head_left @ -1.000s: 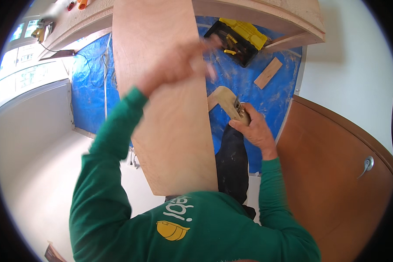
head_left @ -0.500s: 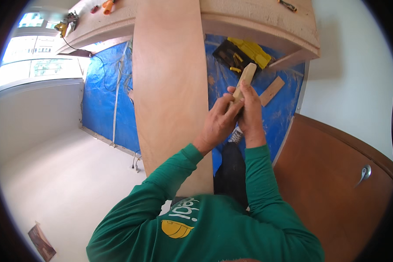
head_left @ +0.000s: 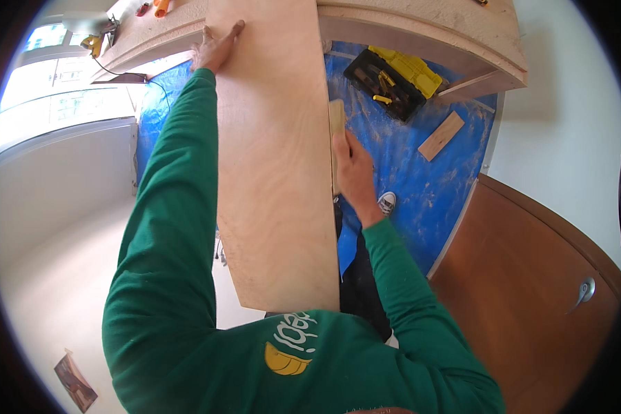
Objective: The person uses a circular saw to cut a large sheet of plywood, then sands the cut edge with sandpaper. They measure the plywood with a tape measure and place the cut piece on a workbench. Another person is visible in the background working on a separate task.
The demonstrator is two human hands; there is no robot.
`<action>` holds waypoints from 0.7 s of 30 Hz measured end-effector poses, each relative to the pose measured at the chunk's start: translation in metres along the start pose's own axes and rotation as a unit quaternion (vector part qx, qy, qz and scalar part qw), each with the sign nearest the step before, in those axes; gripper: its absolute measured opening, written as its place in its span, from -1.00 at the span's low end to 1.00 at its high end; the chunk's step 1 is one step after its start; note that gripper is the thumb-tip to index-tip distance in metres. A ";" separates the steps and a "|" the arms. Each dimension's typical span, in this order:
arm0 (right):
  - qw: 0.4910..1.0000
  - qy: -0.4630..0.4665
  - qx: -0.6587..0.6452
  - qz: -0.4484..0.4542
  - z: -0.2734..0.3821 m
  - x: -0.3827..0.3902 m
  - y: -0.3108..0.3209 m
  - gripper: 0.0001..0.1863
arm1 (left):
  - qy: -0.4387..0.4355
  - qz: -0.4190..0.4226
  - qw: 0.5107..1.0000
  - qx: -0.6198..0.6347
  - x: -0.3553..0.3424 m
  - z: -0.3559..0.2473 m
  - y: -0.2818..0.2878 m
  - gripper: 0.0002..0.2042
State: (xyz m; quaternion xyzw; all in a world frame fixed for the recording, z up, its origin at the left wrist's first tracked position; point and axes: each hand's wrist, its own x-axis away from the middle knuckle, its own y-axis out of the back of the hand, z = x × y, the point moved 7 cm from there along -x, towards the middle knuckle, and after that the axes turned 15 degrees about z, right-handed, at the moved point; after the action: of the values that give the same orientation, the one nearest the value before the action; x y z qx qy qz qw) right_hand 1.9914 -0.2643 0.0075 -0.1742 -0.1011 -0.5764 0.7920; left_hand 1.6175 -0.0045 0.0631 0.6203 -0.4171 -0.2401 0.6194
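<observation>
The left hand lies on the far left part of a long plywood board, thumb and fingers spread apart, some of the fingers reaching its left edge. The right hand is closed around a pale wooden hand plane, which stands along the board's right edge, about midway down its length; the hand covers part of the plane, and its cutting side cannot be made out. The board runs from the person's torso, where its left corner is cut at a slant, up over the wooden desk at the far side.

To the right of the plane, a blue sheet covers the floor. On it lie an open toolbox with a black body, a yellow lid and yellow-handled tools inside, and, near it, a short wood offcut. The person's sneaker rests on the sheet below the right hand.

On the desk's left part are an orange-handled tool and a small red tool; farther left is a yellow power tool with a dark cord. A brown door with a metal lever handle fills the lower right, and a bright window the upper left.
</observation>
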 end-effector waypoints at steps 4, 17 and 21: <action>0.997 0.068 0.029 -0.035 0.006 0.024 -0.010 -0.50 | -0.016 0.064 0.995 0.073 -0.006 0.002 -0.005 0.39; 0.982 0.163 0.086 -0.048 0.040 -0.109 0.008 -0.54 | -0.056 0.041 0.997 0.034 -0.002 -0.010 -0.004 0.34; 0.993 0.113 0.023 -0.039 0.023 -0.005 -0.019 -0.50 | -0.014 0.030 0.998 0.049 -0.002 -0.002 -0.006 0.18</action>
State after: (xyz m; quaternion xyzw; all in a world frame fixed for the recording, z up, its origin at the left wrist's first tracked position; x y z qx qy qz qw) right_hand 1.9728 -0.2558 0.0298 -0.0854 -0.0306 -0.6200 0.7793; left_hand 1.6192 -0.0021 0.0572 0.6339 -0.4555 -0.2096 0.5888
